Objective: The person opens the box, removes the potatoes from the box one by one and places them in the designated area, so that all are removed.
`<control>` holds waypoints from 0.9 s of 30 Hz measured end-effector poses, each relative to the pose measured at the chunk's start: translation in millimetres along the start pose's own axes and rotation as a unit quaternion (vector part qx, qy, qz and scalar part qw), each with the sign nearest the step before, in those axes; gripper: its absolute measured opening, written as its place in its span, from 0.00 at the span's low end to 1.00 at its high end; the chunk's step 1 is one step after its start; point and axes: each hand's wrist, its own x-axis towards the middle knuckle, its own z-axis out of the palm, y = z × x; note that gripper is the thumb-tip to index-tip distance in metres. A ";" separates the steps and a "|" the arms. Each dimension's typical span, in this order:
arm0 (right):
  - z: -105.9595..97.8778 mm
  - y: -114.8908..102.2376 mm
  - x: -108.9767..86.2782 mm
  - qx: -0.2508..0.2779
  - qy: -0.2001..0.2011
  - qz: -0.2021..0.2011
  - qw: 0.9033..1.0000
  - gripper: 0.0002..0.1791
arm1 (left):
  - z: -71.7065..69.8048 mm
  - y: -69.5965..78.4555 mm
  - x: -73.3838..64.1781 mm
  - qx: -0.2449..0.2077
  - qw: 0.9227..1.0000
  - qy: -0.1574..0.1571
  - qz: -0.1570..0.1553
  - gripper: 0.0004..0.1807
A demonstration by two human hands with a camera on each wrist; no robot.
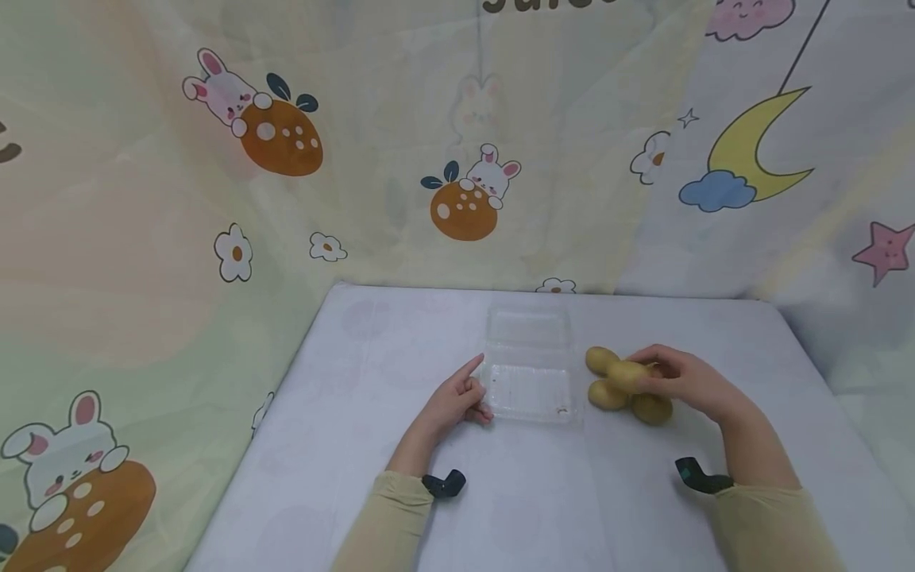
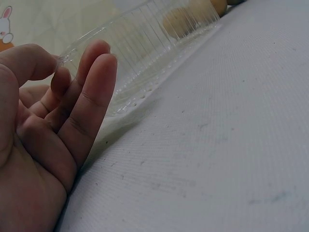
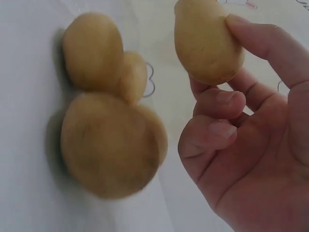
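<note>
Between thumb and fingers, my right hand point(image 1: 689, 385) holds a potato point(image 3: 207, 41) up over a small cluster. Several more potatoes point(image 3: 108, 145) lie close together on the table, just below and left of this hand. My left hand point(image 1: 455, 400) is at the left side of a clear plastic clamshell box point(image 1: 530, 393), its lid point(image 1: 529, 326) laid open toward the back. In the left wrist view, its fingertips pinch the thin rim while the other fingers point(image 2: 91, 104) stay bent beside the wall. The ribbed base of the box looks empty, apart from a small reddish mark near its front right corner.
A white cloth covers the table point(image 1: 322, 445). Behind it hangs a printed fabric backdrop point(image 1: 379, 159) with rabbits, flowers and a moon. Dark wrist cameras sit on the left wrist point(image 1: 445, 485) and the right wrist point(image 1: 702, 477), close above the cloth.
</note>
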 end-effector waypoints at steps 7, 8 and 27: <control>-14.1 26.5 -14.9 -0.012 0.028 -0.001 1.000 0.20 | -1.0 -0.4 1.3 0.000 1.000 0.000 -0.001 0.37; -15.8 30.4 -16.9 -0.013 0.030 0.004 0.999 0.21 | -1.1 -0.5 1.3 0.000 1.000 0.001 -0.002 0.37; -25.0 86.5 -44.9 0.008 0.055 0.102 0.993 0.30 | -1.1 -0.4 0.0 0.007 1.000 -0.003 0.008 0.36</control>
